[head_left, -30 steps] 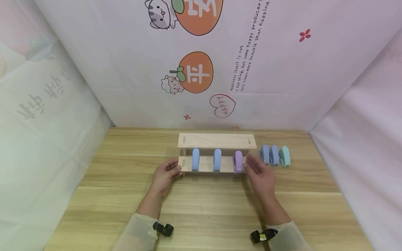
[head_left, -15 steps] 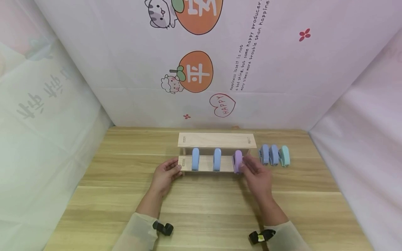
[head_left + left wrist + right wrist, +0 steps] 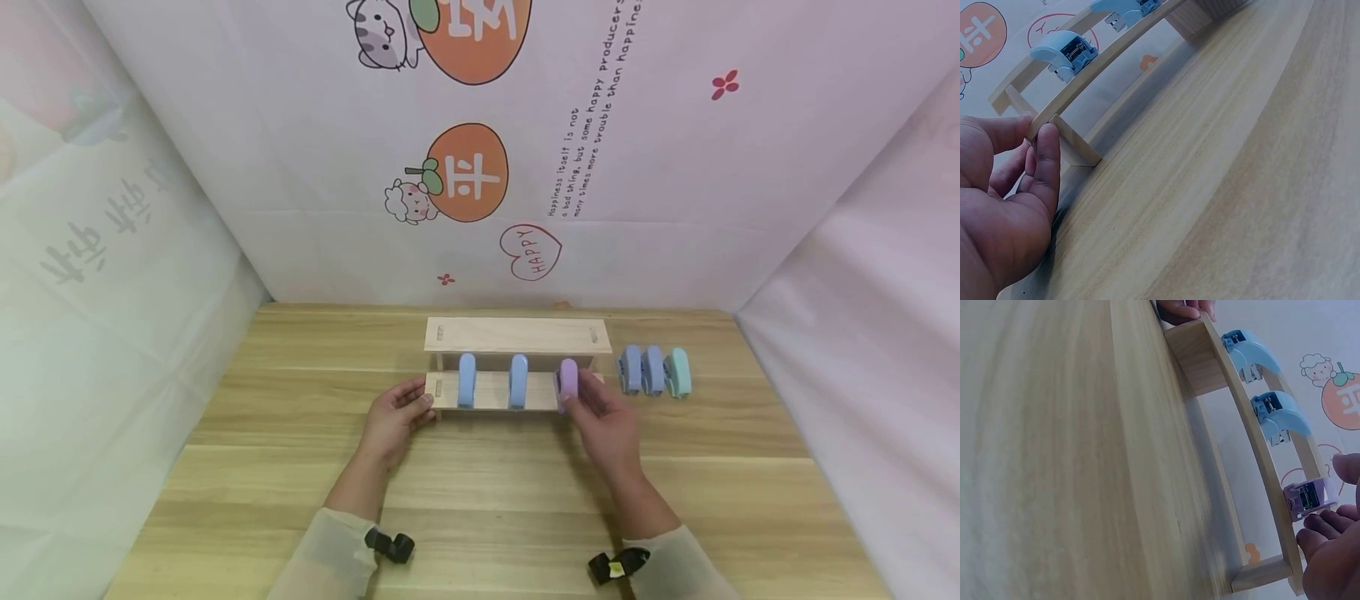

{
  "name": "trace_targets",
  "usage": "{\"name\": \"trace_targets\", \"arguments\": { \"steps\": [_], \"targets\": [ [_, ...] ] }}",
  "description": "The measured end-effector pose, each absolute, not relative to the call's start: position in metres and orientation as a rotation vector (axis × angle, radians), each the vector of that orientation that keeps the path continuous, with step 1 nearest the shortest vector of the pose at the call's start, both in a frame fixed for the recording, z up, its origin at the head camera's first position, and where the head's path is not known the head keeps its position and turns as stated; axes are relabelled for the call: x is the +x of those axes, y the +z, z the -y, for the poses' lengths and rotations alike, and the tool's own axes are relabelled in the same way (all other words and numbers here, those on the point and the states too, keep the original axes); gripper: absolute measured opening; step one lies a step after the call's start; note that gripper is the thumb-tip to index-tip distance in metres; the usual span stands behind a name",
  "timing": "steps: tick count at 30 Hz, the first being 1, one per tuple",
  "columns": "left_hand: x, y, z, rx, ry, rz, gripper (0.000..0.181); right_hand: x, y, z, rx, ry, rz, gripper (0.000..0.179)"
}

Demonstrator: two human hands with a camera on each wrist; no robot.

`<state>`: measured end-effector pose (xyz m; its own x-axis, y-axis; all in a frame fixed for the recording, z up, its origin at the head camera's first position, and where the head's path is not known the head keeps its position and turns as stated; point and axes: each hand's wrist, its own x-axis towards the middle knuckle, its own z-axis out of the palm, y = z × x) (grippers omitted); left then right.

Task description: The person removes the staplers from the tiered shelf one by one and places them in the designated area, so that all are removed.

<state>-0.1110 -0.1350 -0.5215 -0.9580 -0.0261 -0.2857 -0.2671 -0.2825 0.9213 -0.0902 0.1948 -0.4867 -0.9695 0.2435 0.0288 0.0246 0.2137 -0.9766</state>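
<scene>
A two-tier wooden rack (image 3: 491,392) stands on the table, and my left hand (image 3: 392,423) pinches the left end of its lower tier between thumb and fingers. On that tier are two light blue mini staplers, the left stapler (image 3: 467,381) and the middle stapler (image 3: 518,382), and at the right a purple mini stapler (image 3: 567,383). My right hand (image 3: 611,433) is at the purple stapler's right side. In the right wrist view its fingers (image 3: 1319,534) lie right at the stapler's side, while the thumb (image 3: 1346,467) stands apart from it.
Right of the rack, two more blue staplers (image 3: 631,371) and a mint green stapler (image 3: 678,372) stand in a row on the wooden table (image 3: 495,500). A printed white cloth (image 3: 322,167) hangs behind the table, with white cloth at both sides.
My right hand has moved left, from the right end of the rack closer in against the purple stapler. The left hand and the rack look unmoved.
</scene>
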Motion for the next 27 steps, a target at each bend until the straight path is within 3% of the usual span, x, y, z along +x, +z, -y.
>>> {"name": "trace_targets", "arguments": {
  "steps": [14,27],
  "targets": [
    [-0.11,-0.52,0.135,-0.37,2.371,-1.781,0.044,-0.09,-0.489,-0.186,-0.258,1.837,2.298,0.064],
    [-0.111,-0.521,0.135,-0.365,2.374,-1.78,0.044,-0.091,-0.492,-0.179,-0.192,1.777,2.263,0.056]
  ]
}}
